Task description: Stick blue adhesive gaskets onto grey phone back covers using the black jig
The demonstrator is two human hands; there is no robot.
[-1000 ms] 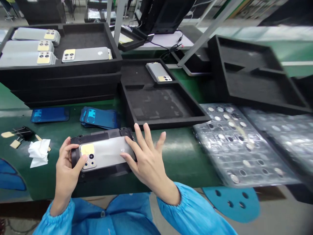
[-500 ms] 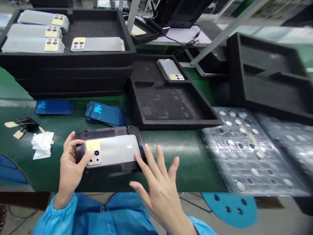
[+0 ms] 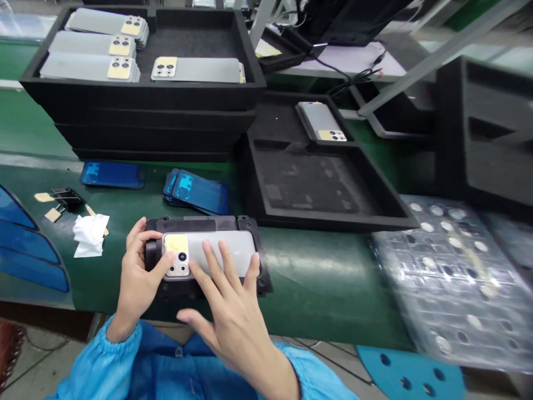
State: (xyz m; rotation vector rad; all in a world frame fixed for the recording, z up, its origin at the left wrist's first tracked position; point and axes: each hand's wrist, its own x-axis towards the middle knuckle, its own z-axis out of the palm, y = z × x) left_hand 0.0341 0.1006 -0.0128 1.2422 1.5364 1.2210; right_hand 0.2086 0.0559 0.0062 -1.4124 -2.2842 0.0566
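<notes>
A silver phone back panel (image 3: pixel 240 249) lies flat in a black fixture (image 3: pixel 202 225), its camera cutouts and a pale yellow film at the left end. My left hand (image 3: pixel 139 278) wraps the fixture's left end, the thumb resting at the camera corner of the panel. Over the panel's middle, my right hand (image 3: pixel 239 316) is spread with fingertips on or just above its surface; contact cannot be told exactly. Behind the fixture are a stack of blue film sheets (image 3: pixel 202 191) and another blue sheet pile (image 3: pixel 111 175).
Stacked black foam trays (image 3: pixel 158 119) hold several more panels. An open foam tray (image 3: pixel 337 219) stands right of them. Crumpled white tissue (image 3: pixel 89 236) and a black binder clip (image 3: pixel 66 197) lie left. Clear plastic trays (image 3: pixel 441 283) are at the right edge.
My right hand has moved left from the panel's right end to over its middle, near the cameras. My left hand keeps its hold. The whole view has shifted.
</notes>
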